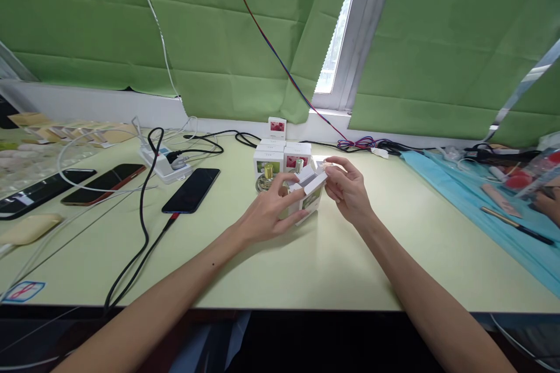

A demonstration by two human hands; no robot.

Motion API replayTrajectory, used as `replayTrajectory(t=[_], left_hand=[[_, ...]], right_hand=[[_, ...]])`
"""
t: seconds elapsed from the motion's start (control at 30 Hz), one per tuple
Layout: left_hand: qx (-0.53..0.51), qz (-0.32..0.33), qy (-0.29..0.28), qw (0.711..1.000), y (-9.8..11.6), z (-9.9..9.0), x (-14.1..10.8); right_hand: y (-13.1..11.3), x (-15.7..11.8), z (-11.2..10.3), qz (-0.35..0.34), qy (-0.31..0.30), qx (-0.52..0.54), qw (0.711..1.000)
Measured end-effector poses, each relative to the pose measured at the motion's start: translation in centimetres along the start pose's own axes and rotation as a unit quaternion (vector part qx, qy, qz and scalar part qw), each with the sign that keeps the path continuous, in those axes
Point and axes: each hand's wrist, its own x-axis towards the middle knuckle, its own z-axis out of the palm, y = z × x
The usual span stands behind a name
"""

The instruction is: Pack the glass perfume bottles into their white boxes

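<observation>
While the white carton is leaning over the table, I am clamping it with the fingers of my left hand and pinching its upper edge with those of my right hand. Its top flaps are standing open, not yet closed; white boxes are standing shut behind.

The held box is white with a green picture. Far curtains are green, the tabletop pale yellow, the sheet at right blue.

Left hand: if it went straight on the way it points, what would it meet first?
The left hand would first meet the open white carton, which its fingers touch; depth beyond is unclear.
</observation>
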Motion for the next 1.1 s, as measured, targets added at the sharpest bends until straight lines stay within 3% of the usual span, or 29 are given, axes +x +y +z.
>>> replayTrajectory(t=[0.4, 1.1], left_hand=[[0.011, 0.013, -0.002, 1.000, 0.34, -0.05, 0.04], [-0.004, 0.017, -0.003, 1.000, 0.61, 0.41, -0.01]], right_hand=[[-0.23, 0.21, -0.10, 0.040, -0.008, 0.081, 0.996], [-0.13, 0.20, 0.12, 0.091, 0.024, 0.101, 0.990]])
